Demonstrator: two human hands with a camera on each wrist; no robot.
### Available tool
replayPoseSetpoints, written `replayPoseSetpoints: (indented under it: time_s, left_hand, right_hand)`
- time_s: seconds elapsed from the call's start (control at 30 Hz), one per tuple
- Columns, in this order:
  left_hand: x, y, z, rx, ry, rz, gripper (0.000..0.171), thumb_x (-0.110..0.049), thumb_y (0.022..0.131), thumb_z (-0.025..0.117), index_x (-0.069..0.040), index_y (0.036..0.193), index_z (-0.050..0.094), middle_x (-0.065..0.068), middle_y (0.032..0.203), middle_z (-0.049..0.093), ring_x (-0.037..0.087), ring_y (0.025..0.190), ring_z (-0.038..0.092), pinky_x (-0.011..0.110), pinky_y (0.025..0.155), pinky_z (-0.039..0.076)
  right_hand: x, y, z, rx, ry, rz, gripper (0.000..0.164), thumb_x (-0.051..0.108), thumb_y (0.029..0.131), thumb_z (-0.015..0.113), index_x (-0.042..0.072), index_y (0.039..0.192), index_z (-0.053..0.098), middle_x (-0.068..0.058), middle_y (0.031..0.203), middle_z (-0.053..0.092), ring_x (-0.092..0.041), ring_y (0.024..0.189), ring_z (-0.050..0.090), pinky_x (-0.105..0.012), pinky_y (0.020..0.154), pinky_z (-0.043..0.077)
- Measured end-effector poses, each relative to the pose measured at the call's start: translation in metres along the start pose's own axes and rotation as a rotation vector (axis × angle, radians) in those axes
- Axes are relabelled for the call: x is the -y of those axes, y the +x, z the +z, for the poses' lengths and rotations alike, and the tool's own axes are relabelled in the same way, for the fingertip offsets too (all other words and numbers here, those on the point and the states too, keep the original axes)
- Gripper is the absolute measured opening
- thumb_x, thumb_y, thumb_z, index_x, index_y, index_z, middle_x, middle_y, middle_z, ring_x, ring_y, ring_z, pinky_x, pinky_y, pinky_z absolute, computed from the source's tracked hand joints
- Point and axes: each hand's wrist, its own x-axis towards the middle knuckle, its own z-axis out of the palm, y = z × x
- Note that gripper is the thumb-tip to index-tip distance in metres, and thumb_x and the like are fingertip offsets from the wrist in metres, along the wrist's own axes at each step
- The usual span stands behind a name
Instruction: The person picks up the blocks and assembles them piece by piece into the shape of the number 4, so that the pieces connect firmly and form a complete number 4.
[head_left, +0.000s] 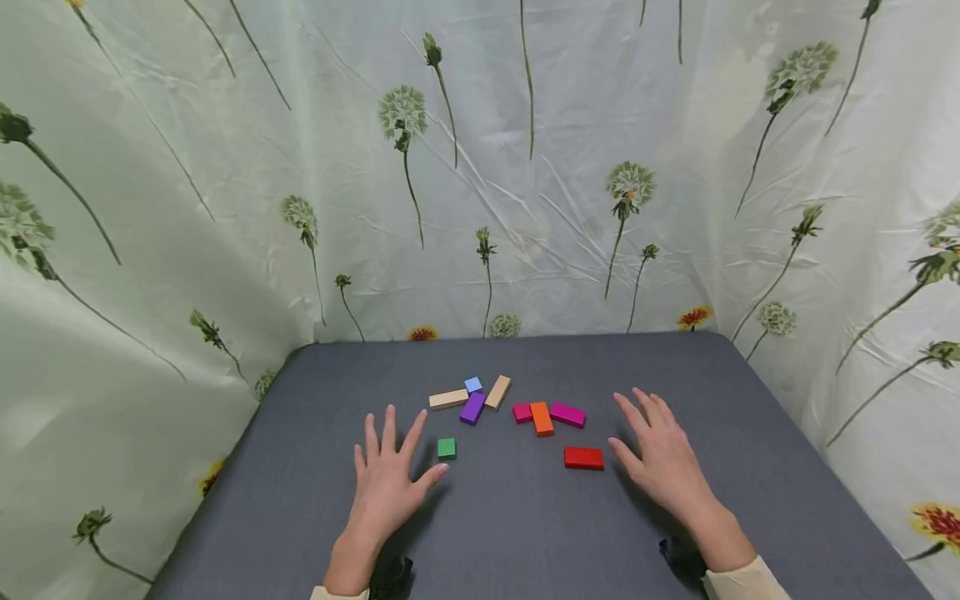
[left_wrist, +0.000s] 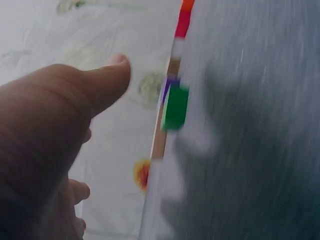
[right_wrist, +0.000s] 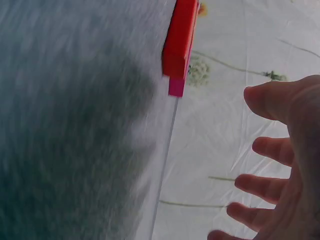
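Note:
My left hand (head_left: 390, 483) hovers over the left part of the table with its fingers spread and holds nothing. Just right of it lies a small green block (head_left: 447, 449). On the other side my right hand (head_left: 666, 460) is also spread and bare, held above the surface. The red block (head_left: 583, 458) lies left of its thumb. Farther back, a purple block (head_left: 472, 409), a blue block (head_left: 473, 385) and two tan blocks (head_left: 448, 399) lie close together. An orange block (head_left: 542, 419) lies between a pink block (head_left: 522, 413) and a magenta block (head_left: 567, 415).
The grey table (head_left: 510, 533) carries all the blocks near its middle. A pale curtain (head_left: 510, 183) printed with flowers hangs behind it and along both sides. Dark straps (head_left: 392, 577) sit at the wrists.

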Motion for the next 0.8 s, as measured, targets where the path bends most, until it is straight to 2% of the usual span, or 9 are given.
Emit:
replayPoseSetpoints:
  time_s: [0.1, 0.27, 0.37, 0.47, 0.67, 0.8]
  left_hand:
    - [-0.014, -0.001, 0.002, 0.007, -0.022, 0.044, 0.091, -0.062, 0.084, 0.071, -0.034, 0.16, 0.029, 0.017, 0.166, 0.015, 0.05, 0.149, 0.006, 0.078, 0.104, 0.016]
    - [-0.039, -0.004, 0.007, 0.072, -0.074, 0.079, 0.088, -0.06, 0.086, 0.072, -0.035, 0.159, 0.029, 0.014, 0.165, 0.022, 0.049, 0.148, 0.013, 0.075, 0.106, 0.02]
    - [-0.055, -0.006, 0.011, 0.103, -0.142, 0.095, 0.085, -0.055, 0.087, 0.073, -0.032, 0.158, 0.033, 0.013, 0.162, 0.029, 0.047, 0.147, 0.019, 0.073, 0.106, 0.024]
    - [-0.073, -0.008, 0.015, 0.145, -0.207, 0.138, 0.079, -0.053, 0.09, 0.071, -0.029, 0.157, 0.037, 0.009, 0.161, 0.033, 0.042, 0.146, 0.025, 0.071, 0.106, 0.028]
    - [-0.102, -0.008, 0.024, 0.263, -0.295, 0.25, 0.072, -0.053, 0.094, 0.065, -0.026, 0.156, 0.04, 0.001, 0.157, 0.04, 0.033, 0.142, 0.036, 0.065, 0.105, 0.035]
    - [-0.122, -0.004, 0.03, 0.365, -0.391, 0.272, 0.063, -0.046, 0.097, 0.064, -0.022, 0.152, 0.046, -0.006, 0.151, 0.047, 0.022, 0.138, 0.043, 0.056, 0.107, 0.038]
  right_hand:
    - [0.007, -0.001, -0.001, 0.024, 0.044, -0.003, 0.07, 0.027, 0.09, 0.076, 0.013, 0.151, 0.045, -0.021, 0.152, 0.039, -0.045, 0.138, 0.034, -0.069, 0.097, 0.039]
    - [0.014, -0.004, 0.0, 0.083, 0.093, 0.011, 0.066, 0.026, 0.091, 0.076, 0.013, 0.149, 0.048, -0.018, 0.148, 0.044, -0.041, 0.133, 0.042, -0.064, 0.095, 0.043]
    - [0.017, -0.004, 0.003, 0.101, 0.099, 0.009, 0.062, 0.025, 0.09, 0.077, 0.012, 0.146, 0.053, -0.015, 0.139, 0.051, -0.037, 0.124, 0.051, -0.06, 0.092, 0.047]
    - [0.019, -0.004, 0.004, 0.115, 0.107, 0.011, 0.058, 0.023, 0.089, 0.078, 0.013, 0.142, 0.058, -0.01, 0.13, 0.058, -0.031, 0.116, 0.057, -0.055, 0.088, 0.051]
    - [0.023, -0.004, 0.007, 0.184, 0.111, 0.032, 0.056, 0.024, 0.087, 0.08, 0.013, 0.138, 0.062, -0.006, 0.121, 0.063, -0.025, 0.11, 0.061, -0.051, 0.087, 0.053]
    - [0.025, -0.003, 0.008, 0.239, 0.11, 0.071, 0.054, 0.024, 0.085, 0.082, 0.013, 0.135, 0.065, -0.005, 0.118, 0.064, -0.025, 0.108, 0.062, -0.051, 0.088, 0.052]
